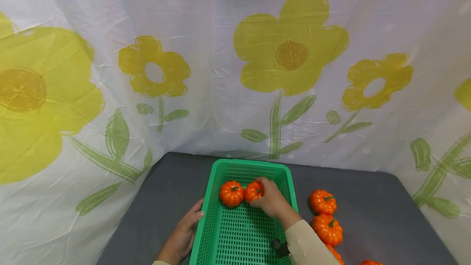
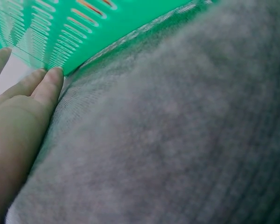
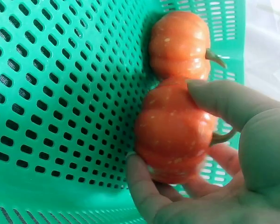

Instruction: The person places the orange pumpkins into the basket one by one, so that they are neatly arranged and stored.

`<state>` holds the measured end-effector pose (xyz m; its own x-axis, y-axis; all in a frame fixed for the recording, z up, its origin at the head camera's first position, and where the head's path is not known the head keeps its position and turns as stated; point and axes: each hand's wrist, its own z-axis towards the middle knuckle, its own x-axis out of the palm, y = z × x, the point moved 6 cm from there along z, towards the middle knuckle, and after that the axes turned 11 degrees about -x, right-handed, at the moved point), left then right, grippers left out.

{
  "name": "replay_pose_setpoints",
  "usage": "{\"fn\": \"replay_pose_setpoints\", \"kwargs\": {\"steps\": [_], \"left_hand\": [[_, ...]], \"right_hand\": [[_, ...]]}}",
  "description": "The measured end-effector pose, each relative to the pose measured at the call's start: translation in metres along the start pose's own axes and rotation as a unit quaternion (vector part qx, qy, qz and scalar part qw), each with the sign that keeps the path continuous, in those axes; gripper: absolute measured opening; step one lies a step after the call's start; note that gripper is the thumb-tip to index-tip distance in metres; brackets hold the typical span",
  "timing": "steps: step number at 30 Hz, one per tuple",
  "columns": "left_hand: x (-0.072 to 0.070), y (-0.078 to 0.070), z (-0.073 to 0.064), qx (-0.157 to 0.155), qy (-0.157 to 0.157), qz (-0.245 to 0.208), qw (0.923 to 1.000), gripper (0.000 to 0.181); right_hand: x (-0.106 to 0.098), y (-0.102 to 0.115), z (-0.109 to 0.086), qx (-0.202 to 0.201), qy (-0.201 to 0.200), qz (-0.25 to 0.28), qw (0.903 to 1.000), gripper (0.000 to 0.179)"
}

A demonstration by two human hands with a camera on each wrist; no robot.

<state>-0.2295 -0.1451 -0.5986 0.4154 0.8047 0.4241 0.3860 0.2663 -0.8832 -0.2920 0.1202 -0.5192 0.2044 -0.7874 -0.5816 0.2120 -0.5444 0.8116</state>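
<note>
My right hand (image 1: 271, 200) grips a small orange pumpkin (image 1: 253, 192) inside the green basket (image 1: 211, 183), near its far end. In the right wrist view the thumb and fingers wrap around this pumpkin (image 3: 175, 130), which touches a second pumpkin (image 3: 179, 44) beside it. That second pumpkin (image 1: 232, 194) sits to the left in the head view, green stem up. Along the basket's left outer wall lies my left hand (image 1: 185, 230), its fingers fairly straight. The left wrist view shows its fingertips against the perforated green wall (image 2: 79, 32).
Right of the basket, several more pumpkins stand in a rough row on the dark grey cloth (image 1: 375, 212), among them a far one (image 1: 322, 202) and a nearer one (image 1: 327, 230). A flower-printed white curtain (image 1: 217, 72) closes off the back and sides.
</note>
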Motion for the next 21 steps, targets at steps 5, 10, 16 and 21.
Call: {"fn": "replay_pose_setpoints", "kwargs": {"steps": [5, 10, 16, 21], "left_hand": [[-0.0008, 0.0003, 0.0006, 0.001, -0.018, 0.006, 0.9998, 0.073], [-0.001, 0.001, 0.0014, -0.007, -0.029, 0.003, 0.9995, 0.073], [-0.0019, 0.0008, 0.0011, -0.011, -0.039, 0.01, 0.9991, 0.073], [-0.0004, -0.0008, 0.001, -0.002, -0.026, 0.009, 0.9996, 0.072]], "right_hand": [[-0.0002, -0.002, -0.0018, 0.018, 0.001, -0.005, 0.9998, 0.071], [-0.0016, -0.0014, -0.0028, 0.027, -0.009, 0.003, 0.9996, 0.073], [-0.0048, -0.003, -0.0032, 0.05, -0.033, 0.032, 0.9977, 0.077], [-0.0063, -0.0028, -0.0021, 0.043, -0.041, 0.031, 0.9978, 0.076]]}}
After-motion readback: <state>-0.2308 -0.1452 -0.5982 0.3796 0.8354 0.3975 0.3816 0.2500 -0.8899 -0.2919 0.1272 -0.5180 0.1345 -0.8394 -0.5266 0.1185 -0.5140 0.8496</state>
